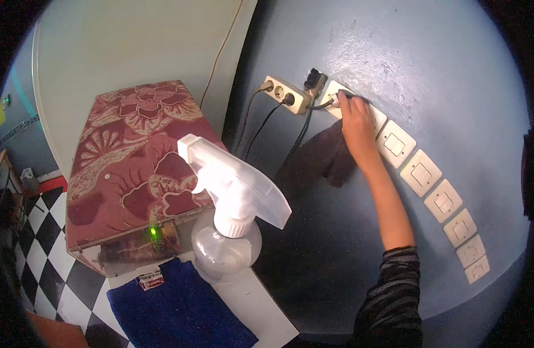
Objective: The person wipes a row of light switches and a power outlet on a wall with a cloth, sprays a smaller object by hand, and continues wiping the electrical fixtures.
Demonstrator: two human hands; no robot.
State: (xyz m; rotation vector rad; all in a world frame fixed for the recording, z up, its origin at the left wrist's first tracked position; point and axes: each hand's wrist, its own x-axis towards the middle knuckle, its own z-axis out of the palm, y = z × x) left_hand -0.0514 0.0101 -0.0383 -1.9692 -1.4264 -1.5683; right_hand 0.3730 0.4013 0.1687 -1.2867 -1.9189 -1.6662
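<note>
On the blue wall [429,69], the right hand [357,123] presses a dark cloth [325,156] with closed fingers against the first switch plate [336,91], just beside the multi-socket [285,94]; a clear spray bottle [229,203] stands in front, left of the arm

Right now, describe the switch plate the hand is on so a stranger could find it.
On the blue wall a row of cream switch plates runs diagonally. Follow it to its upper end, beside the power strip. The plate under the right hand is the topmost one, the only one with a cord at its edge.
</note>
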